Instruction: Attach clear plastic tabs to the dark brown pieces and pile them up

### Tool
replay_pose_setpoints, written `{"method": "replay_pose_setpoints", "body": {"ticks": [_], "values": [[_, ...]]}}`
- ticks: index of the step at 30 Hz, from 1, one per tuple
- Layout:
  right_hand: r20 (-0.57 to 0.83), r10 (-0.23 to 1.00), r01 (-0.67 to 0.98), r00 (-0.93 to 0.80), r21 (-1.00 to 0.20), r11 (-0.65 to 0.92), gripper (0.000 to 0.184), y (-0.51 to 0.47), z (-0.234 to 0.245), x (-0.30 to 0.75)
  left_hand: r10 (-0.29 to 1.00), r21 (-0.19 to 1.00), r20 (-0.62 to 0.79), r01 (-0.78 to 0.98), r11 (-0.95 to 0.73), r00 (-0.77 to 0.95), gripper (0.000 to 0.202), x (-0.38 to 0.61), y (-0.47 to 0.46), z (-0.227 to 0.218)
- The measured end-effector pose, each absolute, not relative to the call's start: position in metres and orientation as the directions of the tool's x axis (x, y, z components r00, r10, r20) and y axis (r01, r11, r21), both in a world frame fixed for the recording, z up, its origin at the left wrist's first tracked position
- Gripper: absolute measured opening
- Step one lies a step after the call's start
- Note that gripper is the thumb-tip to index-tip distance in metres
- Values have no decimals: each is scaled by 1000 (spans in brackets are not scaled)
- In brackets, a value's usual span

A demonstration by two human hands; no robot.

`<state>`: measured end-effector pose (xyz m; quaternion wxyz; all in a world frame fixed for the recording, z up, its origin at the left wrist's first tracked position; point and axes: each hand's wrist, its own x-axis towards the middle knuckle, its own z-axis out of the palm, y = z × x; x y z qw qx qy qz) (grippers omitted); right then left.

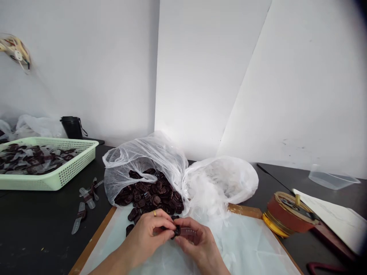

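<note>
My left hand (145, 238), wearing a gold ring, and my right hand (197, 244) meet above a white sheet. Between their fingers they hold a small dark brown plastic buckle (177, 230) with a translucent strap (187, 233) running through it, partly hidden by my fingers. Just beyond my left hand, a few loose buckles (132, 214) lie on the sheet. Behind them, a heap of similar buckles (149, 194) spills from a clear plastic bag (143, 156). A second, crumpled white plastic bag (220, 179) touches it on the right.
A pale green perforated basket (57, 180) holds buckles and strips at the left. Strapped buckles (87, 198) lie on the black table (34, 225). At the right are a brown-and-gold tape roll (288, 214), papers (329, 215), and a clear tub (332, 177). A black cup (71, 128) stands behind.
</note>
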<state>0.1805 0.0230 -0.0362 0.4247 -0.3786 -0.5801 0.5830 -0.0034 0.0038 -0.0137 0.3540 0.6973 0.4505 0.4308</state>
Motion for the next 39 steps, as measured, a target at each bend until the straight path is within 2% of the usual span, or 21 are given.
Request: {"method": "replay_pose_setpoints", "body": {"ticks": [3, 6, 9, 12, 16, 20, 23, 25, 29, 33, 39], "values": [[110, 937, 13, -331, -993, 121, 27, 21, -37, 179, 889, 767, 368, 452, -456, 273, 22, -4, 3, -9], [183, 927, 102, -327, -969, 227, 22, 19, -36, 178, 820, 593, 474, 573, -566, 320, 24, -2, 2, -9], [282, 902, 216, -326, -907, 361, 27, 17, -31, 177, 756, 407, 544, 674, -616, 363, 24, 0, 0, -14], [375, 859, 255, -349, -844, 472, 32, 15, -26, 175, 720, 273, 581, 742, -612, 380, 25, 2, -3, -19], [420, 832, 268, -363, -808, 525, 33, 13, -27, 172, 718, 180, 591, 807, -562, 368, 24, 6, -5, -24], [454, 829, 295, -328, -784, 546, 31, 11, -30, 170, 744, 147, 567, 845, -514, 354, 24, 10, -5, -23], [460, 837, 287, -297, -793, 537, 27, 9, -30, 169, 781, 169, 535, 864, -474, 324, 22, 11, -3, -23], [462, 842, 256, -280, -809, 529, 26, 7, -28, 167, 798, 228, 528, 856, -463, 291, 21, 12, -2, -23], [486, 838, 189, -246, -824, 533, 25, 6, -25, 166, 838, 457, 514, 767, -450, 185, 21, 16, -3, -21], [519, 830, 166, -203, -818, 551, 23, 6, -23, 167, 903, 682, 421, 627, -378, 87, 19, 21, -9, -10], [507, 839, 53, -198, -849, 526, 22, 7, -23, 170, 962, 899, 272, 356, -256, 5, 10, 18, -13, -1]]}}
